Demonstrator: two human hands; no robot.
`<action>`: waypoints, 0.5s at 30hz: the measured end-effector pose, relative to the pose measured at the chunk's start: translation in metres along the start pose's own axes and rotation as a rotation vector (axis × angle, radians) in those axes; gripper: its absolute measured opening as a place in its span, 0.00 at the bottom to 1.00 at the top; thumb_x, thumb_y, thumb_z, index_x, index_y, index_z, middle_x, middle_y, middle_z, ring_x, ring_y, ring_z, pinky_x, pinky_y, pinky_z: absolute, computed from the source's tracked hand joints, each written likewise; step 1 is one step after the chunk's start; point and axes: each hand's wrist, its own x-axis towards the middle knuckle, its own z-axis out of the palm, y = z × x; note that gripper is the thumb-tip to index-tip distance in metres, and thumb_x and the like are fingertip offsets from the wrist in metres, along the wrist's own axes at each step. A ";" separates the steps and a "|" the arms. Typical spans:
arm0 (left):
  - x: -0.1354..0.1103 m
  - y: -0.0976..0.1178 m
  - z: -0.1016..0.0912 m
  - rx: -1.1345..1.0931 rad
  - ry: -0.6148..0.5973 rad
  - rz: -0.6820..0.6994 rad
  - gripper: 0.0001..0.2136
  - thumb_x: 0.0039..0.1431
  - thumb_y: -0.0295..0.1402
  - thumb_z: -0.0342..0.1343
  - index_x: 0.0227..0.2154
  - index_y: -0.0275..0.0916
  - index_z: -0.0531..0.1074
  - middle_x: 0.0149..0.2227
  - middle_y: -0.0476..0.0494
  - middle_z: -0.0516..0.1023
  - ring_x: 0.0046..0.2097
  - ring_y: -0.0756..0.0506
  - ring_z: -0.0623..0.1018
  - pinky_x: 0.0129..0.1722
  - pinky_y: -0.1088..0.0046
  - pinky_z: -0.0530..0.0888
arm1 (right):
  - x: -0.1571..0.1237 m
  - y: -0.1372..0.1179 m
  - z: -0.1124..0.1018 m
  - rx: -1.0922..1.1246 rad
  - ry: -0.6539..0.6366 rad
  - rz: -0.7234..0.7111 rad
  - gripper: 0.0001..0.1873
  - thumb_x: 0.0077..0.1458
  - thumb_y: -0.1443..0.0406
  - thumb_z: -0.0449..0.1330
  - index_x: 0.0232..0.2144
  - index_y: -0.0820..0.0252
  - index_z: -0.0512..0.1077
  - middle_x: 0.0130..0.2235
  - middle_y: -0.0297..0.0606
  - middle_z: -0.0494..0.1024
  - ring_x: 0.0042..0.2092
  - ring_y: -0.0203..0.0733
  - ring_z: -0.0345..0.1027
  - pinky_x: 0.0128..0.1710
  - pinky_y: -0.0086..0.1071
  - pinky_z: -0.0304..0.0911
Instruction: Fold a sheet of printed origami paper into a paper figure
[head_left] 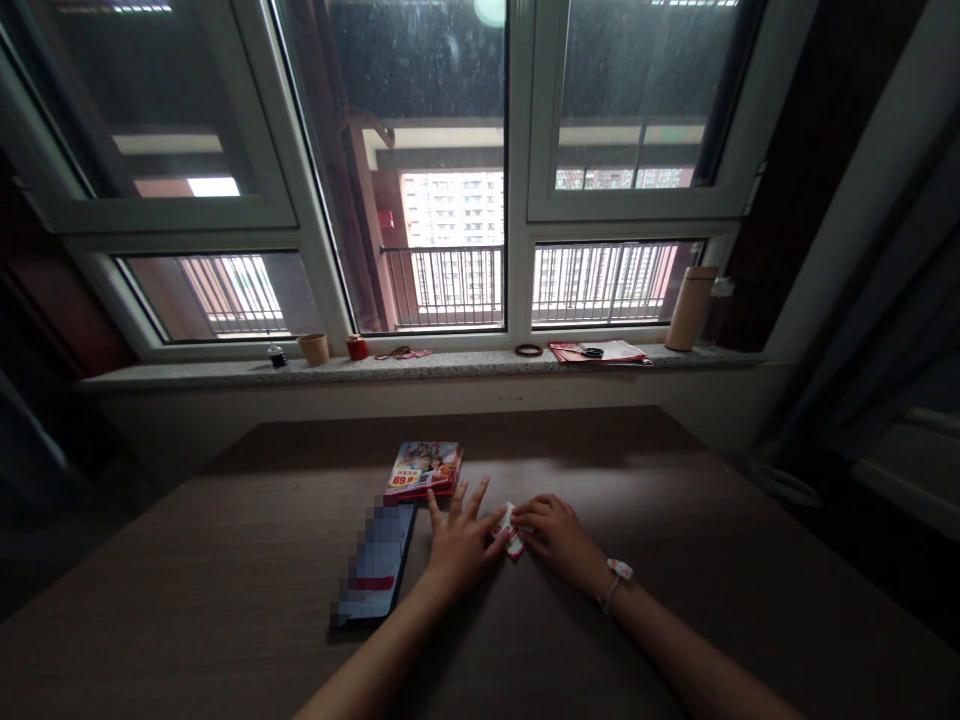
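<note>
A small piece of folded paper [515,546], white with red or pink markings, lies on the table between my hands. My left hand [459,540] grips its left side with thumb and index finger, while the other fingers are spread out. From the other side, my right hand [559,540] has its fingers bent and pressed together on the paper. My fingers cover part of the paper, so its full shape is hidden. On my right wrist is a bracelet [619,569] with a pale ornament.
A dark tablet-like device [379,565], partly pixelated, lies left of my left hand. Behind it rests a stack of colourful printed leaflets [426,467]. The wooden table [225,540] meets a wall below the windowsill, where a paper cup [314,349], scissors [592,352] and a bottle [691,308] stand or lie.
</note>
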 end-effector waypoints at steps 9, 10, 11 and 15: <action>0.002 0.000 -0.002 -0.011 -0.068 -0.062 0.18 0.59 0.52 0.51 0.52 0.66 0.68 0.67 0.50 0.53 0.66 0.33 0.54 0.57 0.31 0.30 | -0.001 -0.003 -0.002 -0.041 -0.011 0.017 0.13 0.60 0.62 0.57 0.47 0.45 0.73 0.49 0.32 0.76 0.53 0.44 0.61 0.57 0.41 0.53; 0.002 0.000 -0.001 -0.015 -0.079 -0.070 0.18 0.59 0.52 0.50 0.52 0.67 0.67 0.67 0.50 0.53 0.66 0.33 0.53 0.56 0.31 0.30 | -0.001 -0.003 -0.002 -0.047 -0.014 0.020 0.13 0.60 0.62 0.56 0.47 0.45 0.73 0.49 0.32 0.76 0.53 0.44 0.61 0.57 0.41 0.53; 0.001 -0.001 -0.002 -0.019 -0.091 -0.078 0.18 0.59 0.53 0.49 0.52 0.68 0.66 0.67 0.50 0.53 0.67 0.33 0.53 0.56 0.30 0.31 | -0.001 -0.003 -0.003 -0.051 -0.019 0.024 0.13 0.60 0.61 0.56 0.47 0.45 0.73 0.49 0.32 0.76 0.53 0.44 0.61 0.56 0.41 0.53; 0.000 -0.001 -0.003 -0.017 -0.135 -0.107 0.19 0.59 0.56 0.47 0.54 0.70 0.63 0.67 0.51 0.54 0.67 0.32 0.51 0.56 0.29 0.33 | -0.001 -0.006 -0.006 -0.069 -0.030 0.032 0.14 0.61 0.61 0.55 0.49 0.44 0.72 0.49 0.32 0.76 0.53 0.44 0.62 0.56 0.42 0.53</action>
